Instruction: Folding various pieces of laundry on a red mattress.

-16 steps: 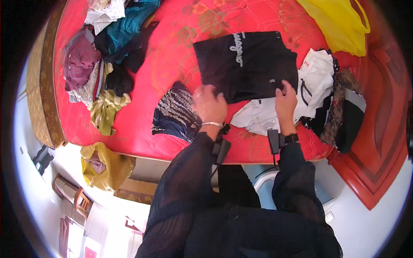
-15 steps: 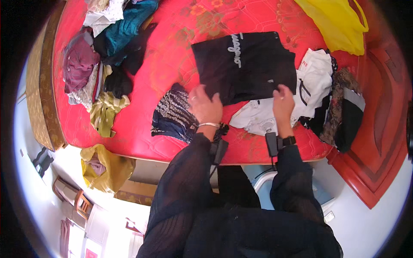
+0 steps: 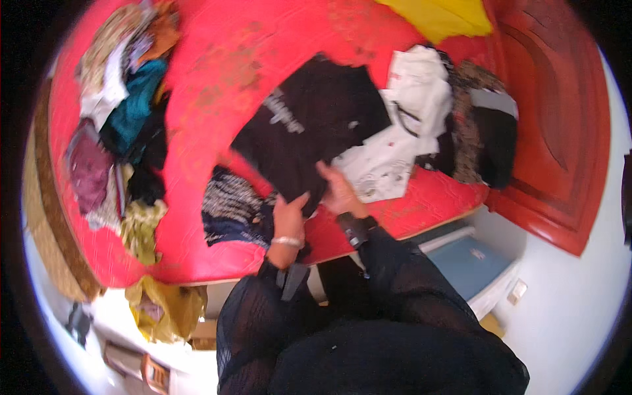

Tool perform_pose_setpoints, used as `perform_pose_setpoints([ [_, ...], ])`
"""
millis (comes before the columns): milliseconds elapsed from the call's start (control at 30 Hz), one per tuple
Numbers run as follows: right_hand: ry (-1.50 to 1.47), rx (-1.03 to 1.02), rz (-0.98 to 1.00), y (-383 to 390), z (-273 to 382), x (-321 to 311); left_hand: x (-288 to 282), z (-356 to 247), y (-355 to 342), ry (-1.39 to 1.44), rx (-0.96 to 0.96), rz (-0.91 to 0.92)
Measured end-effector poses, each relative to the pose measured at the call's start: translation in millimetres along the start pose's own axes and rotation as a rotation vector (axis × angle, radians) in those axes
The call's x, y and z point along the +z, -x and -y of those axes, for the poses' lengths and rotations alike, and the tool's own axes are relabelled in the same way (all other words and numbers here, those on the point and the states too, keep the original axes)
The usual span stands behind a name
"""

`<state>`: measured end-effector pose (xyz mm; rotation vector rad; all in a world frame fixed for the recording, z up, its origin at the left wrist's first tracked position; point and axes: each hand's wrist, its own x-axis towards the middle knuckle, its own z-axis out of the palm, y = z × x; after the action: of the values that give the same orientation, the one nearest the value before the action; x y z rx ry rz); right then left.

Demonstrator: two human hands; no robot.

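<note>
A black garment [image 3: 316,112] with white script lettering lies turned at an angle on the red mattress [image 3: 210,99]. My left hand [image 3: 288,220] grips its near corner, thumb uppermost. Close by on the right, my right hand [image 3: 341,193] holds the near edge of the same garment; its fingertips are partly hidden and slightly blurred. Just left of my left hand sits a dark blue and white patterned garment [image 3: 234,207]. To the right of my right hand, a white printed garment [image 3: 378,174] lies partly beneath the black one.
Piled clothes line the mattress's left side, including a teal piece [image 3: 135,99], a maroon piece [image 3: 91,168] and an olive piece [image 3: 141,230]. More folded clothes [image 3: 494,131] lie at right, near the red wooden board [image 3: 559,125]. A yellow bag [image 3: 164,309] stands below the mattress edge.
Both hands have come together at the black garment's near corner, and the garment has turned from lying square to slanted. The whole view has also shifted and tilted.
</note>
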<state>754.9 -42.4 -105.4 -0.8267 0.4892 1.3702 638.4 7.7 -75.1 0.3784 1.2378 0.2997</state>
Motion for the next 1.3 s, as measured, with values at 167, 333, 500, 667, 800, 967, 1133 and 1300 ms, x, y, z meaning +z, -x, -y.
perform_pose_setpoints([
  [167,0.473,-0.215,-0.235,20,-5,-22,-12,24,22,-0.031,0.021,0.023],
  [333,1.413,-0.704,-0.506,59,12,26,-2,45,23,-0.264,0.149,-0.054],
  [500,1.994,-0.537,-0.44,34,-3,25,-8,62,18,-0.094,0.169,0.014],
  [667,1.475,-0.565,-0.594,27,13,-36,-7,60,31,-0.152,-0.016,-0.098],
  [800,0.145,-0.453,-0.383,58,18,-76,-44,58,20,-0.503,-0.328,0.03],
  [967,0.001,-0.486,-0.234,85,30,-37,-30,7,31,-1.286,0.532,0.058],
  [1133,1.343,-0.393,-0.06,96,45,10,26,-74,33,-1.463,1.079,0.286],
  [1300,1.614,-0.623,0.498,114,36,41,56,-118,59,-1.833,1.274,0.594],
])
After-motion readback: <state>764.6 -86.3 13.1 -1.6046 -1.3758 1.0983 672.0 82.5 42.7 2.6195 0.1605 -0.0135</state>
